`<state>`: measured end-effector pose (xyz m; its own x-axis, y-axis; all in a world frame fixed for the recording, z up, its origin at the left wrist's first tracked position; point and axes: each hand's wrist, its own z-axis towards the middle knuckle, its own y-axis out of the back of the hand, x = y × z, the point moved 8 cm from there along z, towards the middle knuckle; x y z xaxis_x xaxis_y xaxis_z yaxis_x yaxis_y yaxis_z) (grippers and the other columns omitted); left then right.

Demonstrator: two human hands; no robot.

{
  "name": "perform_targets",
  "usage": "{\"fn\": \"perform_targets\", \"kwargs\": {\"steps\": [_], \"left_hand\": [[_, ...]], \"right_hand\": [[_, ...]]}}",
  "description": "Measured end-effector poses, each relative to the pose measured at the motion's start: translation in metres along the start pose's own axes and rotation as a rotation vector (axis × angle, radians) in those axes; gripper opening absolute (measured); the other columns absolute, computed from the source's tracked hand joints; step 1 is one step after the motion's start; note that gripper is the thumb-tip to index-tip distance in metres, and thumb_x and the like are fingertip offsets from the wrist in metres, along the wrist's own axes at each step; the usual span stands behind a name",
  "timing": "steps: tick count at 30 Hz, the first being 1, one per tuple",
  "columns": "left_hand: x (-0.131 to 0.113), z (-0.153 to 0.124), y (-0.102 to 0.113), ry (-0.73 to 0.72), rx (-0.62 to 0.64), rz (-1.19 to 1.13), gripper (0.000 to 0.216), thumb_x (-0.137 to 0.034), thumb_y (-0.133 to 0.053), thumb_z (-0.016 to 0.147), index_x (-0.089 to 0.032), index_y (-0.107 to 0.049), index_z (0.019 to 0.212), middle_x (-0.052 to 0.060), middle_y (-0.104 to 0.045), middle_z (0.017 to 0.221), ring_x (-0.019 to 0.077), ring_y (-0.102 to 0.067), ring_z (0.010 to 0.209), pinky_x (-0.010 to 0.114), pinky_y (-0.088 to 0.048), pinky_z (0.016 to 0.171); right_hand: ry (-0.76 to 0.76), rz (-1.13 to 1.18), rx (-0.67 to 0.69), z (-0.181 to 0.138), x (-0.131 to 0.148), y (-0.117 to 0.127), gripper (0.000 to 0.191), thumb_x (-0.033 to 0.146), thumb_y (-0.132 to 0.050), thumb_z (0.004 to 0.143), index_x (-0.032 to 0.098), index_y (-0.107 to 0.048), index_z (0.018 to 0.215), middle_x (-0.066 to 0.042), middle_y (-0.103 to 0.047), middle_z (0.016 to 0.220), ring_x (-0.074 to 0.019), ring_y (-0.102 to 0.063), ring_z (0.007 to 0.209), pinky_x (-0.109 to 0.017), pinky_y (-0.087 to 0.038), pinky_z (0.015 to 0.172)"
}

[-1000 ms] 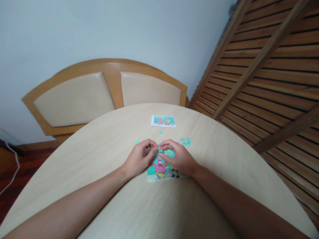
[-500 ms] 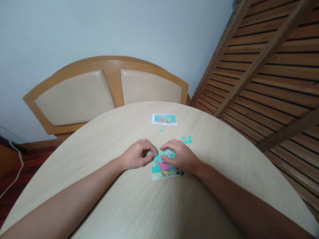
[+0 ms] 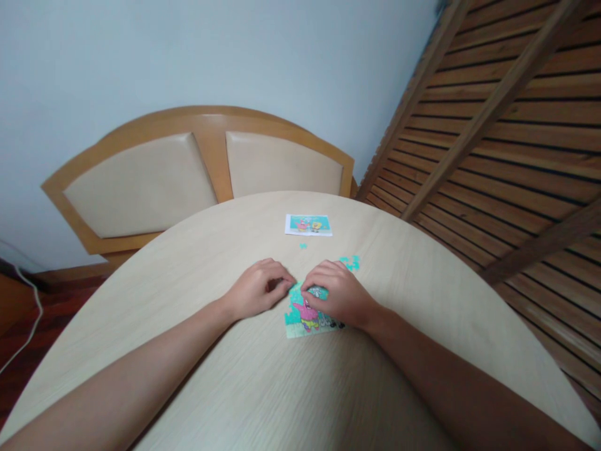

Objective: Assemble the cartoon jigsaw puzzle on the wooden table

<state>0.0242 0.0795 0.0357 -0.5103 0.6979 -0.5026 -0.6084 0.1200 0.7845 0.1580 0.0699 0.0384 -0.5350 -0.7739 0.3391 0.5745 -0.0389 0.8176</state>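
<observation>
A partly joined jigsaw puzzle [image 3: 310, 322] lies flat on the round table, showing a pink starfish figure on a turquoise ground. At its upper left edge is my left hand [image 3: 263, 288], thumb and forefinger pinched together; whatever is between the tips is too small to make out. My right hand [image 3: 342, 293] curves over the puzzle's upper right part and hides much of it. Its fingers and thumb are bent close together and press on the puzzle near the top edge. Loose turquoise puzzle pieces [image 3: 354, 263] lie just beyond the right hand.
A printed picture card [image 3: 310, 225] with the cartoon figures lies farther back, a small turquoise piece [image 3: 303, 246] in front of it. Behind the pale table [image 3: 225, 382] stands a wooden chair back [image 3: 211, 156] with cream panels. A slatted wooden screen [image 3: 507, 125] leans at the right.
The left fingertips have shifted slightly up along the puzzle's edge, and the dark gap seen by them no longer shows. The right thumb and forefinger have drawn closer together.
</observation>
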Motion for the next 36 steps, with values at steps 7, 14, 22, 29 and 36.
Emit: {"fn": "perform_targets", "kwargs": {"steps": [7, 14, 22, 29, 36], "left_hand": [[0.017, -0.001, 0.003, 0.166, -0.081, 0.044, 0.021, -0.025, -0.052, 0.096, -0.021, -0.073, 0.098, 0.005, -0.075, 0.093, 0.0205, -0.065, 0.088, 0.036, -0.050, 0.084], [0.042, -0.007, 0.025, 0.320, -0.262, 0.163, 0.019, -0.022, -0.053, 0.092, -0.019, -0.070, 0.102, 0.007, -0.073, 0.098, 0.0240, -0.065, 0.095, 0.039, -0.050, 0.087], [0.052, -0.007, 0.020, 0.314, -0.183, 0.355, 0.026, -0.023, -0.056, 0.087, -0.016, -0.066, 0.109, 0.010, -0.071, 0.104, 0.0276, -0.062, 0.098, 0.044, -0.050, 0.091], [0.048, -0.005, 0.012, 0.221, -0.143, 0.234, 0.024, -0.023, -0.053, 0.092, -0.018, -0.068, 0.110, 0.009, -0.070, 0.102, 0.0263, -0.061, 0.097, 0.043, -0.049, 0.090], [0.049, -0.005, 0.013, 0.227, -0.166, 0.074, 0.021, -0.022, -0.056, 0.092, -0.019, -0.068, 0.109, 0.007, -0.067, 0.097, 0.0207, -0.063, 0.087, 0.035, -0.051, 0.082]], "right_hand": [[0.085, -0.043, 0.004, -0.002, 0.016, 0.000, 0.009, 0.028, -0.072, 0.083, 0.024, -0.075, 0.090, -0.003, -0.075, 0.091, -0.0220, -0.064, 0.088, -0.038, -0.041, 0.082], [0.050, -0.036, 0.048, -0.004, 0.010, -0.010, 0.019, 0.034, -0.073, 0.083, 0.027, -0.077, 0.100, -0.004, -0.073, 0.103, -0.0227, -0.064, 0.096, -0.039, -0.042, 0.086], [-0.002, -0.027, 0.030, -0.004, 0.001, -0.008, 0.019, 0.033, -0.074, 0.083, 0.025, -0.077, 0.099, -0.003, -0.072, 0.101, -0.0216, -0.063, 0.095, -0.037, -0.042, 0.085], [-0.006, -0.027, 0.024, -0.005, -0.002, -0.009, 0.019, 0.033, -0.074, 0.082, 0.026, -0.076, 0.099, -0.003, -0.072, 0.101, -0.0212, -0.063, 0.095, -0.036, -0.042, 0.084], [-0.002, -0.017, 0.025, -0.005, -0.001, -0.008, 0.019, 0.033, -0.074, 0.082, 0.024, -0.076, 0.099, -0.003, -0.072, 0.101, -0.0207, -0.063, 0.095, -0.036, -0.043, 0.085]]}}
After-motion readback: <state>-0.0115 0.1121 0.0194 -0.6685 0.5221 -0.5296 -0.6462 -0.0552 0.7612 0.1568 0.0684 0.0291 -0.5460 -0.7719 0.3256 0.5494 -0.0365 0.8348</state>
